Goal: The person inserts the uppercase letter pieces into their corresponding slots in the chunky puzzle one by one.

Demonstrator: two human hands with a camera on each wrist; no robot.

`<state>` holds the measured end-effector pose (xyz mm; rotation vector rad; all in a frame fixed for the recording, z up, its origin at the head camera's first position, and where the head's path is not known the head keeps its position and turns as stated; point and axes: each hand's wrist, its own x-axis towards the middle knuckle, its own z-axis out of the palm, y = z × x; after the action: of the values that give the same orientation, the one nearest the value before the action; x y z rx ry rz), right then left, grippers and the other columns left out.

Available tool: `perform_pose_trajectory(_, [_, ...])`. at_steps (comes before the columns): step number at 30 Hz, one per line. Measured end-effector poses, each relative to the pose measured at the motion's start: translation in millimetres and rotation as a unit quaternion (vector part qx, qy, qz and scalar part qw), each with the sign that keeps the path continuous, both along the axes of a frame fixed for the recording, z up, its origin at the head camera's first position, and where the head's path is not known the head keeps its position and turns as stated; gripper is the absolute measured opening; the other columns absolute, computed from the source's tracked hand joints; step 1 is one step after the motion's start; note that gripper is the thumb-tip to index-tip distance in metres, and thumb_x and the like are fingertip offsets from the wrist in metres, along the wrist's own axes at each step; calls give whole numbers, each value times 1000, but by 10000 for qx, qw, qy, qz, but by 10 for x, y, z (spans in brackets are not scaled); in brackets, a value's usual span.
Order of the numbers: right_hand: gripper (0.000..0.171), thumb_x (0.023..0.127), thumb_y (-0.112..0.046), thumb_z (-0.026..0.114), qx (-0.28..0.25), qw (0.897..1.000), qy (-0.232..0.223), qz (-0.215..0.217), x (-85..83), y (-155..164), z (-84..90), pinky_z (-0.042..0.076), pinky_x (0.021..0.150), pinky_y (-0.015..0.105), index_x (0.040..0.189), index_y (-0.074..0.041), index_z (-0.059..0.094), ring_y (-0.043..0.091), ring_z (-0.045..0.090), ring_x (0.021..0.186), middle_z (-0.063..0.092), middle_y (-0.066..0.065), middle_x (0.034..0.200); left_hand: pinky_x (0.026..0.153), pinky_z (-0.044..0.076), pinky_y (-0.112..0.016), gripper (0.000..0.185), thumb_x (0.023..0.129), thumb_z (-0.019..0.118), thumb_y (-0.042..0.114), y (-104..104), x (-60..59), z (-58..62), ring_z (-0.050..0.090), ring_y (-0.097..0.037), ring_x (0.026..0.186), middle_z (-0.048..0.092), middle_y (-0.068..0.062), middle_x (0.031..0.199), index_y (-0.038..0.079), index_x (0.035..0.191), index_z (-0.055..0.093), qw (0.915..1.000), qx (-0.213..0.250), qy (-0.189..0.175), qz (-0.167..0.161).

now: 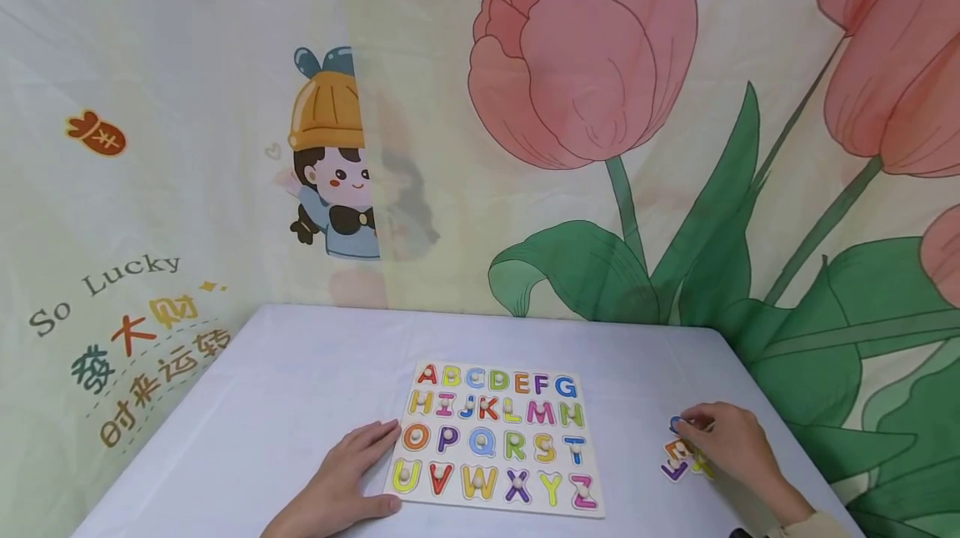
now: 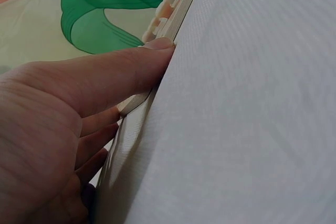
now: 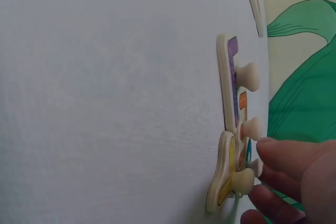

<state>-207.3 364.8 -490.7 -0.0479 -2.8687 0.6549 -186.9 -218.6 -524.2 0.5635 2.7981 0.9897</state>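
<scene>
A wooden alphabet board (image 1: 495, 508) with coloured, mostly knobbed letters lies flat on the table. My left hand (image 1: 341, 480) rests at its lower left corner, straight fingers along the side and thumb (image 2: 126, 72) touching the front edge. To the right of the board, my right hand (image 1: 731, 442) has thumb and finger at a blue letter piece (image 1: 677, 424), seeming to pinch it. Close by lie a purple letter piece (image 1: 673, 471), an orange letter piece (image 1: 680, 448) and a yellow letter piece (image 3: 226, 182), each with a pale knob. The fingers partly hide these pieces.
The white-covered table (image 1: 300, 371) reaches a curtain (image 1: 435, 288) printed with tulips and a cartoon child at the back. A small dark object (image 1: 740, 533) shows at the bottom edge, near the right sleeve (image 1: 813, 525).
</scene>
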Motion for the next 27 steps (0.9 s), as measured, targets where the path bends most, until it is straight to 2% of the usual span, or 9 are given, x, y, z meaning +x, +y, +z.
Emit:
perform_pose_trajectory(7, [17, 91, -27, 83, 25, 10000, 8, -81, -63, 50, -42, 51, 67, 34, 93, -10, 83, 15, 65, 80, 74, -2, 85, 116, 27, -77, 102, 79, 85, 61, 4, 21, 15, 31, -44, 154, 41, -11, 168, 13, 161, 48, 9998, -47, 170, -19])
perform_pose_trajectory(11, [13, 91, -23, 84, -29, 9999, 143, 88, -124, -36, 2, 49, 63, 29, 93, -10, 84, 13, 62, 77, 74, -2, 86, 117, 28, -76, 102, 78, 86, 60, 11, 26, 37, 32, -43, 154, 42, -9, 168, 13, 161, 48, 9998, -66, 207, 17])
perform_pose_trajectory(18, [12, 90, -20, 86, -204, 9954, 290, 886, -411, -522, 192, 50, 64, 24, 99, -12, 85, 13, 58, 79, 72, -6, 87, 117, 28, -76, 102, 78, 87, 58, -12, 34, 8, 31, -44, 154, 41, -10, 168, 12, 160, 48, 9998, -18, 206, 3])
perform_pose_trajectory(23, [12, 88, -16, 88, -255, 9875, 271, 1534, -672, -812, 177, 51, 65, 22, 100, -14, 86, 12, 56, 78, 67, -10, 83, 116, 28, -76, 101, 78, 87, 58, -7, 34, -16, 32, -44, 154, 41, -9, 168, 12, 160, 49, 9998, -13, 194, 2])
perform_pose_trajectory(27, [12, 88, -15, 87, -390, 9791, 63, 1994, -855, -948, 137, 52, 66, 21, 100, -17, 86, 10, 57, 78, 66, -12, 83, 116, 29, -76, 101, 78, 87, 59, 7, 34, -5, 32, -43, 153, 42, -7, 167, 14, 160, 49, 9999, -4, 134, 66])
